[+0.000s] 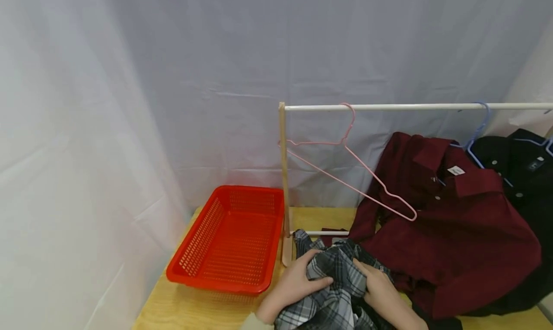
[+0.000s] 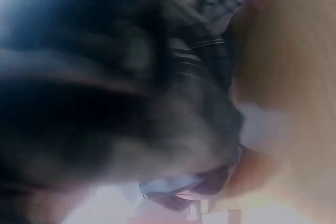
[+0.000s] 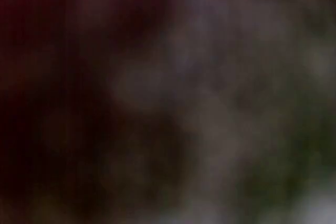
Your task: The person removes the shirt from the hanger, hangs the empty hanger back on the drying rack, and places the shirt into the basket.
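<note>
Bunched up between my two hands is a grey-and-black plaid shirt (image 1: 339,277), low in the head view in front of the rack. My left hand (image 1: 298,282) grips its left side, thumb lying over the cloth. On the other side my right hand (image 1: 382,291) holds a fold, its fingers partly hidden by the fabric. Dark, blurred plaid cloth (image 2: 205,82) fills much of the left wrist view. The right wrist view is too dark and blurred to show any detail. A bare pink hanger (image 1: 345,142) hangs from the rack just beyond the shirt.
A red plastic basket (image 1: 173,272) stands on the wooden table (image 1: 207,306) at left. The rack's white rail (image 1: 402,107) runs across to the right on a wooden post (image 1: 283,176). A maroon shirt (image 1: 466,243) and a black shirt (image 1: 497,152) hang on blue hangers at right.
</note>
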A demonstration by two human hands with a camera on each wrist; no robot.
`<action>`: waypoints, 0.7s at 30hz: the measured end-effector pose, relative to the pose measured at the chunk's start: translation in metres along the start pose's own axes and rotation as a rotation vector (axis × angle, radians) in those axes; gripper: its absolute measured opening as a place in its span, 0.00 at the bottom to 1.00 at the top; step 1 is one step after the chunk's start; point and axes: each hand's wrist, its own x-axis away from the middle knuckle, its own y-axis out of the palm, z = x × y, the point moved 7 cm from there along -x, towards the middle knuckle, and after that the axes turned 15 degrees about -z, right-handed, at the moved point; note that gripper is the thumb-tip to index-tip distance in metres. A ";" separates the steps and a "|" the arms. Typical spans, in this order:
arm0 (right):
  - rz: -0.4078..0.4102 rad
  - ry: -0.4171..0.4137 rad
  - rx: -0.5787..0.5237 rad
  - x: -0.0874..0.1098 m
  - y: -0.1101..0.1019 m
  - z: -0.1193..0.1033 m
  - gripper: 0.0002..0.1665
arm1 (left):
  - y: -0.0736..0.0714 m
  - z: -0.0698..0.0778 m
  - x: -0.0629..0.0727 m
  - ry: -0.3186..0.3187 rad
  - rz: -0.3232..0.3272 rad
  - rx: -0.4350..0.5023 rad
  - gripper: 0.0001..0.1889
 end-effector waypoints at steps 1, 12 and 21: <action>0.006 -0.009 -0.004 0.000 -0.004 -0.003 0.40 | -0.004 0.002 0.001 0.010 0.012 0.051 0.34; -0.178 -0.036 -0.022 -0.031 0.029 0.021 0.38 | 0.012 -0.038 -0.014 -0.165 0.149 0.112 0.38; -0.199 -0.058 -0.070 -0.018 0.022 0.032 0.36 | 0.015 -0.048 -0.005 -0.224 0.104 0.017 0.41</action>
